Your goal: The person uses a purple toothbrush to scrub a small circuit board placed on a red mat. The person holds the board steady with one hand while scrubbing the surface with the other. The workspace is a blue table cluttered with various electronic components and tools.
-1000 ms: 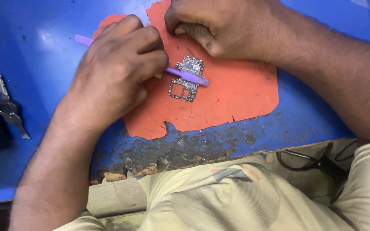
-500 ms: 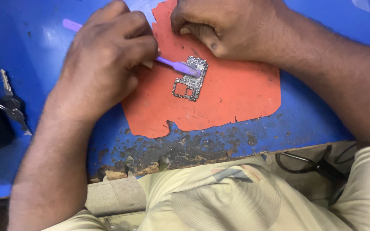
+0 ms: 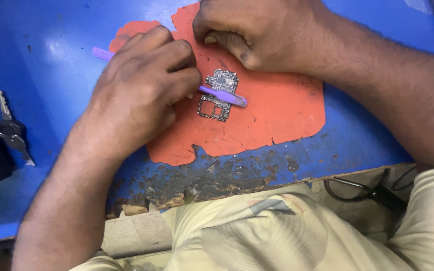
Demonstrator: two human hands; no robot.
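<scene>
On the orange mat (image 3: pixel 277 120) at mid-tabletop lies a small bare circuit board (image 3: pixel 217 95), flat, its long axis running near to far with a slight lean to the right at the far end. A purple plastic tool (image 3: pixel 224 95) crosses the board's middle, its flattened tip resting on the board's right edge, its handle running up-left and showing again as a purple stub beyond the knuckles. The left hand (image 3: pixel 141 95) is closed around this tool in a pen-like pinch, fingertips just left of the board; it is the nearer hand to the board. The right hand (image 3: pixel 262 35) sits just beyond the board's far end, curled into a loose fist, fingertips pressed down on the mat; whether they touch the board cannot be told. The board thus lies to the right of the left hand and nearward of the right. The blue tabletop (image 3: pixel 51 50) is worn and chipped along its near edge. Keys (image 3: pixel 11 130) lie well apart at the left. Black cables (image 3: pixel 372 190) hang below the edge at the right.
</scene>
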